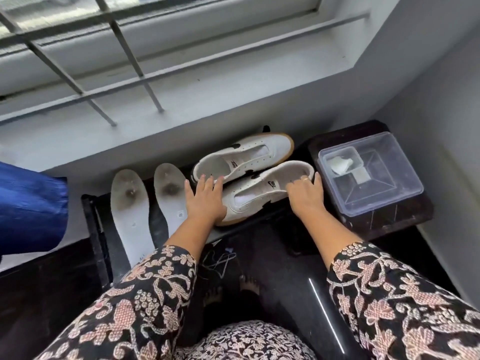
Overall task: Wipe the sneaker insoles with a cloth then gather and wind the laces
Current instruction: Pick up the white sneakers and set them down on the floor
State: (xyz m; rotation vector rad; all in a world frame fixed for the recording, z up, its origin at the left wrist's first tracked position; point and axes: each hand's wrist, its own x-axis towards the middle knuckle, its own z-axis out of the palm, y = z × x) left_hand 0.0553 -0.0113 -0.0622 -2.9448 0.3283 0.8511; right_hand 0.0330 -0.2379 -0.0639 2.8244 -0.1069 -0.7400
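Note:
Two white sneakers with gum soles lie side by side on a dark shelf, without laces: the far sneaker (249, 154) and the near sneaker (259, 193). My left hand (205, 198) rests flat on the near sneaker's toe end, fingers spread. My right hand (306, 193) lies on the near sneaker's heel end, fingers curled over its rim. Two white insoles with dark worn spots lie to the left: the left insole (130, 211) and the right insole (170, 196). A white cloth (339, 163) sits inside a clear plastic box (384, 198). Thin dark laces (218, 261) lie on the floor below.
A white window ledge (181, 105) with metal bars runs behind the shelf. A blue fabric (28, 206) hangs at the left. A white wall (446, 126) closes the right side. My bare feet (233, 287) stand on the dark floor.

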